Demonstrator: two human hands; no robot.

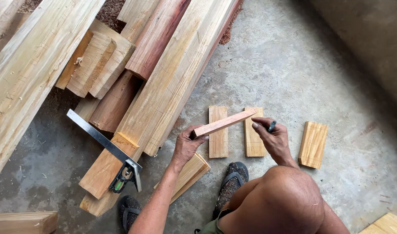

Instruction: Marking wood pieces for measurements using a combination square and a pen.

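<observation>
Head view: we see the left hand [186, 145] clamped on the near-left end of a thin wood strip [224, 123], held up off the floor above two short blocks [218, 131]. Right hand [273, 138] sits closed around a dark pen [272, 126], fingertips just at the strip's far-right end. We judge the strip, gripped at one end only, could twist or sag, so any mark may land off. A combination square [107, 147] lies unused on the planks [164, 86] to the left. Sandalled feet [232, 182] are close under the strip; a drop could hit them.
</observation>
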